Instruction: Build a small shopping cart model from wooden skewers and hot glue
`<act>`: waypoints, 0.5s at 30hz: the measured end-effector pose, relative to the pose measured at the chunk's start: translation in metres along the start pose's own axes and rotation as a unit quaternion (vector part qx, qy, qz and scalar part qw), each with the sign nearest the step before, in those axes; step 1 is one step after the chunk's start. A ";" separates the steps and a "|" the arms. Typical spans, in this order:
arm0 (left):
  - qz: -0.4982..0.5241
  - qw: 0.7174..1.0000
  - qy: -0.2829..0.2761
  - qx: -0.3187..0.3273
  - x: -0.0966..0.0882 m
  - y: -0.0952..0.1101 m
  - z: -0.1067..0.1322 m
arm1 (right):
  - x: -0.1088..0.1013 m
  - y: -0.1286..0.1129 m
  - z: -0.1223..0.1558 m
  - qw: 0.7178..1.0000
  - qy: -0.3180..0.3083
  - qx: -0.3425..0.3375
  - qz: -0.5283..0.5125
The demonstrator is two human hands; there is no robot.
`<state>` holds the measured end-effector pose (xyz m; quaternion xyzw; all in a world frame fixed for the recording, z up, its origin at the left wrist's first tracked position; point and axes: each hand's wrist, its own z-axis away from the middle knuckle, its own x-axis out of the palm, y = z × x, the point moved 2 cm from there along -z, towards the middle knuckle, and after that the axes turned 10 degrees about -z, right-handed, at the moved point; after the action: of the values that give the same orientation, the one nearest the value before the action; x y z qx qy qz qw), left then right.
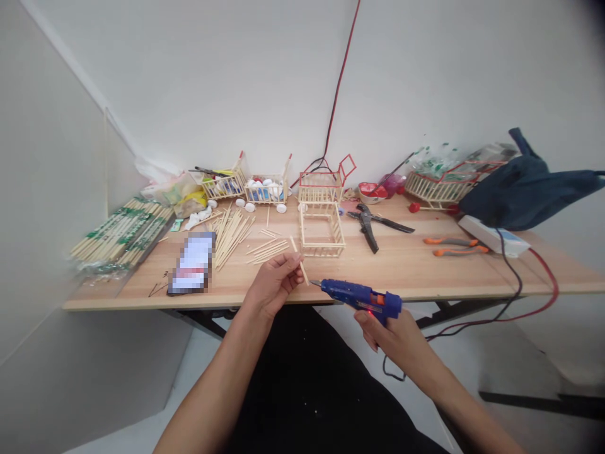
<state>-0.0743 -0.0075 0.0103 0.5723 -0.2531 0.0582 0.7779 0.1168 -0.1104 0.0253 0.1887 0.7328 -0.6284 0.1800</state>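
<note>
My left hand (274,282) pinches a short wooden stick (299,260) near the table's front edge, its lower end tilted toward the right. My right hand (392,337) grips a blue glue gun (362,296) by the handle, a red light glowing on its body. The gun's metal nozzle points left and sits just short of the stick's lower tip. Right behind them on the wooden table (401,268) stands a small open box frame made of sticks (321,230).
Loose sticks (234,233) and bundled stick packs (120,233) lie at the left beside a phone (193,263). Finished stick baskets (267,188) line the back wall. Black cutters (371,226), orange pliers (456,246), a power strip (494,236) and a dark bag (520,189) lie to the right.
</note>
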 end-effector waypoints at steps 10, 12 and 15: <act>0.002 1.000 -0.005 0.004 0.001 -0.001 0.000 | 0.000 -0.001 0.000 1.000 -0.009 -0.001 -0.014; 0.001 1.000 -0.006 0.001 0.001 -0.002 0.001 | 0.001 0.000 0.000 1.000 -0.007 0.001 -0.012; 0.000 1.000 -0.003 -0.005 0.001 -0.002 0.001 | 0.000 0.001 0.000 1.000 0.000 0.005 -0.005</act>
<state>-0.0729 -0.0089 0.0090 0.5688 -0.2553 0.0552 0.7799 0.1171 -0.1106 0.0240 0.1859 0.7306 -0.6329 0.1764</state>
